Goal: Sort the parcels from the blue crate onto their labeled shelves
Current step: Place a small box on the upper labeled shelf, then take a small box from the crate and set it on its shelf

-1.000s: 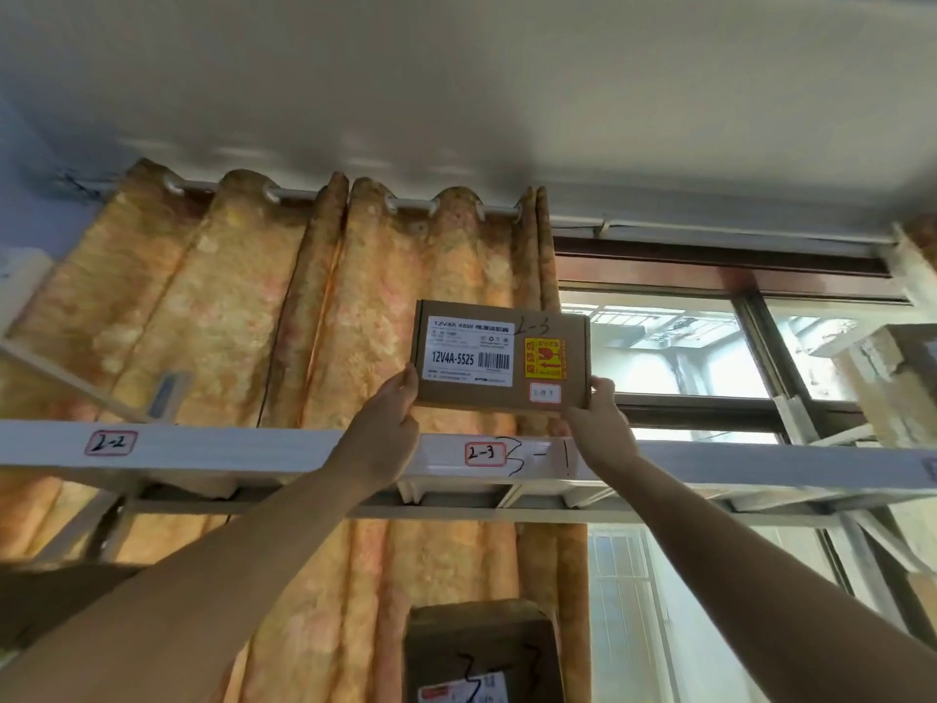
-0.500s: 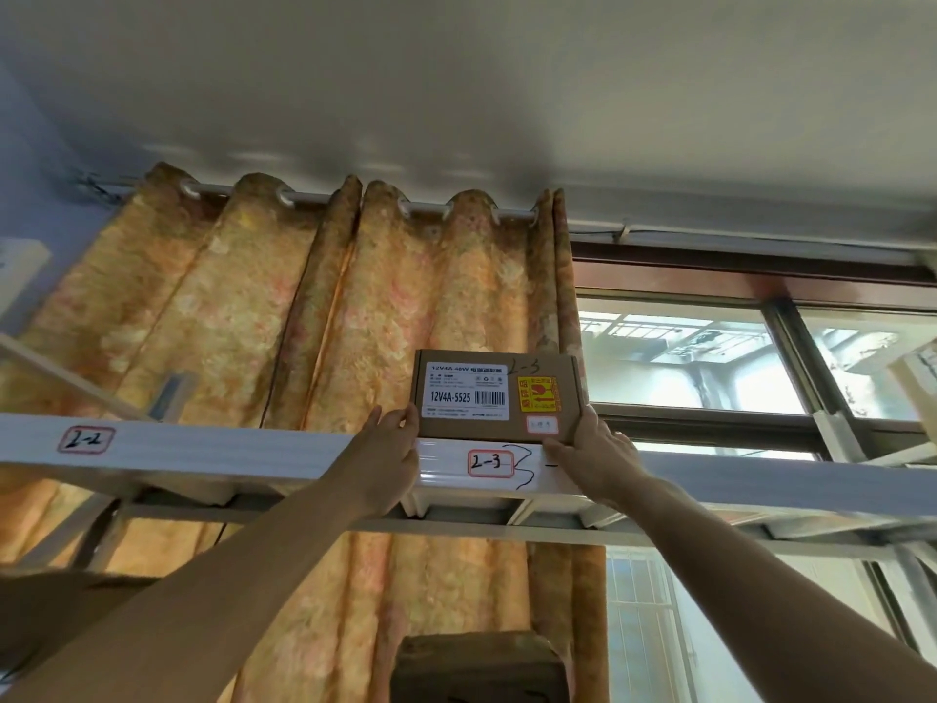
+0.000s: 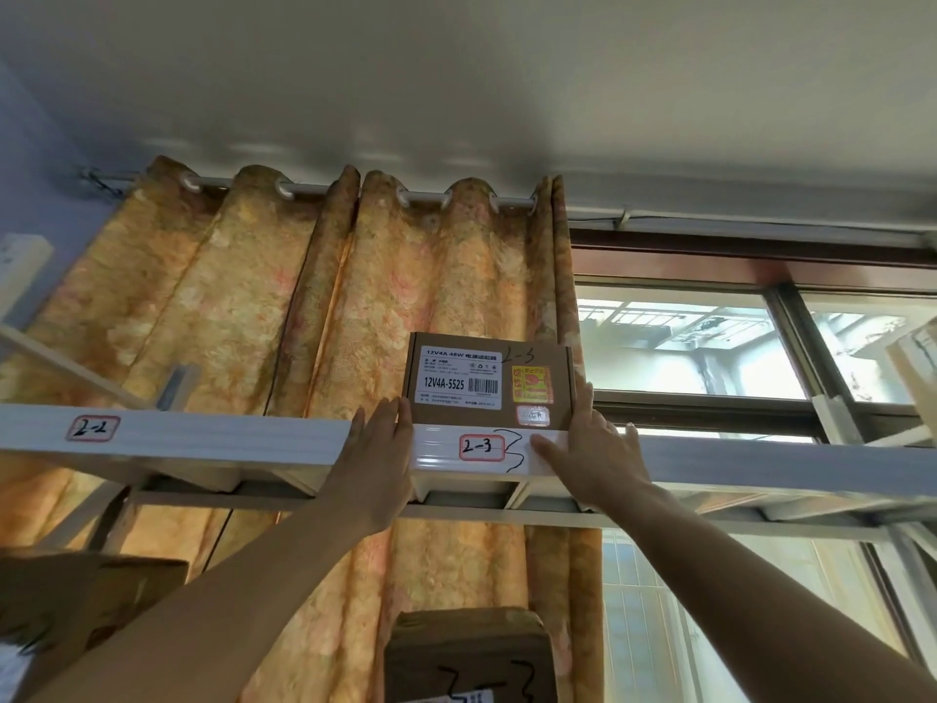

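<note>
Parcel (image 3: 489, 380) of brown cardboard upright on the top shelf (image 3: 203, 438), bottom edge hidden behind the white front rail, printed face toward the camera. On that face, white sticker reading 12V4A-5525 with a barcode, yellow-and-red sticker beside it, "2-3" handwritten near the upper right corner. Directly below on the rail, red-bordered 2-3 label (image 3: 481, 447), with a black scrawl just to its right.

Left hand (image 3: 377, 449) raised, fingers straight and together, fingertips flat against the parcel's lower left edge, palm over the rail; nothing gripped. Right hand (image 3: 590, 449) likewise loose and flat, one finger straight up along the parcel's right edge, thumb laid across the rail toward the label; no curl round the box.

Further left on the same rail, well apart, 2-2 label (image 3: 93, 428). Behind the shelf, orange patterned curtain (image 3: 304, 322) hung from a white rod (image 3: 238, 184); to the right of it, window (image 3: 684, 347) in a dark frame. Below the shelf, second parcel (image 3: 471, 657), brown, marked 2-3 in black pen, only its upper part in view. At lower left, cardboard carton (image 3: 76, 591), partly cut by the frame edge.
</note>
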